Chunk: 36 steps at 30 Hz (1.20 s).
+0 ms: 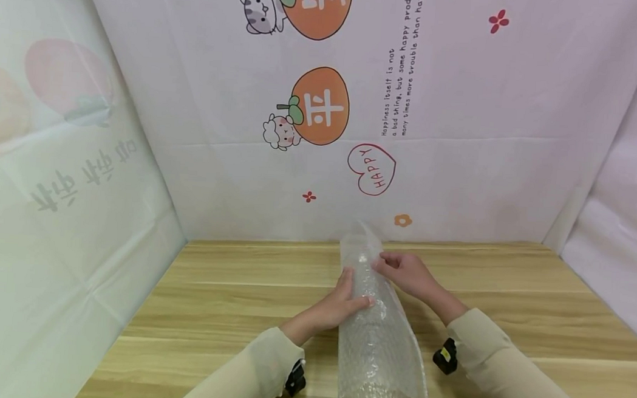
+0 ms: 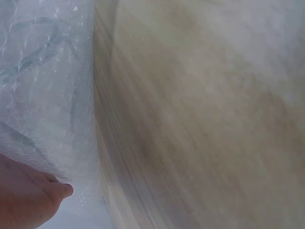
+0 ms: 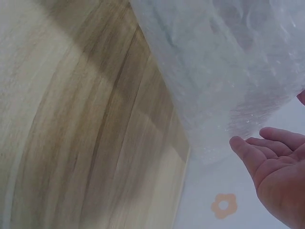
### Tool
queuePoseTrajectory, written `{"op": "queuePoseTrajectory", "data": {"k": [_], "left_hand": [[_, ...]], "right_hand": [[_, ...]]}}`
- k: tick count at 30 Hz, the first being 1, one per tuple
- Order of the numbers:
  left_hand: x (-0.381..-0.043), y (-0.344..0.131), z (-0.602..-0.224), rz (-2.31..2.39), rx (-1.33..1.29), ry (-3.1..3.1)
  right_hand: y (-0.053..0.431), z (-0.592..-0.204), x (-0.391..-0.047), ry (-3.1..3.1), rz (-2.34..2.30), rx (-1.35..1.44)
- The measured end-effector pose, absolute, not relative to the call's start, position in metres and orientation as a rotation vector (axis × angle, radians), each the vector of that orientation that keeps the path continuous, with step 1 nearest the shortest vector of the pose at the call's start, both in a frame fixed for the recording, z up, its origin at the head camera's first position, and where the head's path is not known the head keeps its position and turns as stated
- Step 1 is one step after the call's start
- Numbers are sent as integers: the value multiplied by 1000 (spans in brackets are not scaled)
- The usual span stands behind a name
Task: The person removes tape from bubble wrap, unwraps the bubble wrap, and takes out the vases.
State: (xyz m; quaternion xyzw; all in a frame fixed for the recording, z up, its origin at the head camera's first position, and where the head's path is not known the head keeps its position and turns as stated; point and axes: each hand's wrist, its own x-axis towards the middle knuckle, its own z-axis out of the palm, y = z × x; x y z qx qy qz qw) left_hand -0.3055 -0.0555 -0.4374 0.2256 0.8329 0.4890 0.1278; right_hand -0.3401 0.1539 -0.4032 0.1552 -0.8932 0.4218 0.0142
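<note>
A roll of clear bubble wrap [image 1: 366, 348] lies lengthwise on the wooden table, its near end toward me and its far end close to the back wall. My left hand [image 1: 334, 306] rests on the roll's left side, thumb straight across the top and index finger pointing away; its other fingers are largely hidden. Along the far right edge, my right hand [image 1: 407, 274] pinches the wrap between thumb and fingertips. In the right wrist view, those fingertips [image 3: 238, 143] meet the sheet's thin edge. The left wrist view catches part of the left hand [image 2: 33, 195] against the wrap.
The wood-grain table [image 1: 224, 315] ends at a printed white cloth backdrop [image 1: 451, 170]. More white cloth hangs at the left [image 1: 24, 266] and right sides. A black wrist camera [image 1: 446, 356] sits at the right cuff, another [image 1: 296, 378] at the left.
</note>
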Motion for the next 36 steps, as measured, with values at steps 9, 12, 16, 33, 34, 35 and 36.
{"op": "queuePoseTrajectory", "data": {"k": [9, 12, 16, 33, 34, 35, 36], "left_hand": [[-304, -55, -436, 1437, 651, 2426], [-303, -54, -436, 1440, 652, 2424], [-303, -54, -436, 1441, 650, 2418], [-304, -55, -436, 1442, 678, 2414], [-304, -55, -436, 1442, 676, 2416], [-303, -55, -436, 1441, 674, 2416], [-303, -55, -435, 1440, 672, 2416]], "right_hand": [[155, -401, -341, -2800, 1313, 501], [156, -401, -342, -2809, 1300, 507], [157, -402, -344, -2815, 1288, 528], [156, -402, -347, -2788, 1161, 536], [156, -403, -348, -2786, 1154, 541], [156, -403, -348, -2785, 1146, 547], [156, -403, -348, -2783, 1138, 549]]}}
